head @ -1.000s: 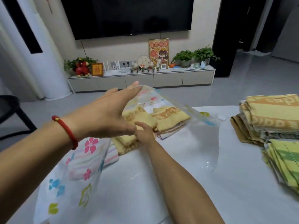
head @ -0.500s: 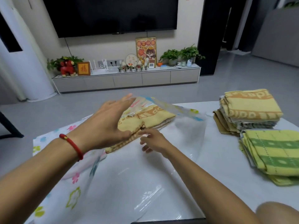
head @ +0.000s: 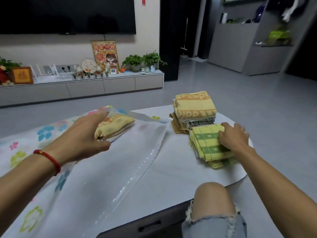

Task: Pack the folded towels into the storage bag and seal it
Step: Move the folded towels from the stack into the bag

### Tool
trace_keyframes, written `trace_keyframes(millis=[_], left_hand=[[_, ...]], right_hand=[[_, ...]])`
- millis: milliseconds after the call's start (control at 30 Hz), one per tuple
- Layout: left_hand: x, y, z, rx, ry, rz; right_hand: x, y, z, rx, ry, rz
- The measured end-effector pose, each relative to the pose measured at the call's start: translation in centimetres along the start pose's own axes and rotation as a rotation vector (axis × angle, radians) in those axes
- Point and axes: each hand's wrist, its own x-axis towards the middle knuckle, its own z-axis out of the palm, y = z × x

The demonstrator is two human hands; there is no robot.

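Observation:
A clear storage bag with flower prints lies across the white table. Folded yellow-orange towels sit inside it near the far end. My left hand lifts the bag's upper sheet at the mouth, thumb under it and fingers over it. At the right, my right hand rests with bent fingers on the yellow-green folded towel, the top of a small pile. Behind that stands a taller stack of folded towels with an orange-yellow one on top.
The table's right edge curves just past the towel piles. My bare knee in torn denim shorts is at the near edge. Beyond lie a grey floor, a low TV cabinet with plants and frames, and grey shelving at the right.
My right hand left the bag's mouth and crossed to the yellow-green towel pile. The view swung right. My left hand stays at the bag's upper sheet.

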Motion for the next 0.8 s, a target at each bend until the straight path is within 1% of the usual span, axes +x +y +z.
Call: trace_keyframes(millis=[67, 100, 133, 200, 267, 300, 367, 467, 500, 600, 667, 733, 800], left_hand=[[-0.1, 0.0, 0.4, -0.006, 0.014, -0.007], [-0.2, -0.1, 0.6, -0.006, 0.018, -0.012], [-0.4, -0.3, 0.8, -0.006, 0.023, -0.018], [-0.8, -0.6, 1.2, 0.001, 0.023, -0.032], [-1.1, -1.0, 1.5, 0.014, -0.016, -0.048], [-1.2, -1.1, 1.5, 0.027, -0.04, -0.044], [-1.4, -1.2, 1.3, 0.066, -0.07, -0.028], [-2.0, -1.5, 1.0, 0.149, -0.084, -0.03], [-2.3, -1.5, 1.0, 0.17, -0.086, -0.044], [-3.3, -1.5, 1.0, 0.209, -0.092, -0.108], [-3.8, -1.6, 0.7, 0.23, -0.08, -0.125], [-4.0, -1.7, 0.2, 0.249, -0.058, -0.135], [-4.5, -1.9, -0.3, 0.275, -0.048, -0.13]], right_hand=[[0.8, 1.1, 0.2, 0.026, -0.136, 0.115], [1.1, 1.4, 0.4, 0.029, -0.17, 0.134], [1.1, 1.6, 0.5, 0.02, -0.172, 0.131], [1.0, 1.8, 0.8, -0.016, -0.093, 0.089], [0.9, 1.6, 0.9, -0.012, -0.015, 0.066], [0.9, 1.6, 0.8, 0.025, 0.0, 0.069], [1.3, 1.6, 0.1, 0.184, -0.032, 0.107], [2.6, 2.2, -1.8, 0.419, -0.192, 0.146], [3.0, 2.5, -2.5, 0.517, -0.28, 0.15], [2.2, 2.6, -4.3, 0.85, -0.63, 0.136], [0.7, 1.6, -4.9, 0.988, -0.736, 0.053], [-1.2, -0.2, -5.4, 1.05, -0.792, -0.058], [-3.7, -2.4, -5.7, 1.114, -0.886, -0.171]])
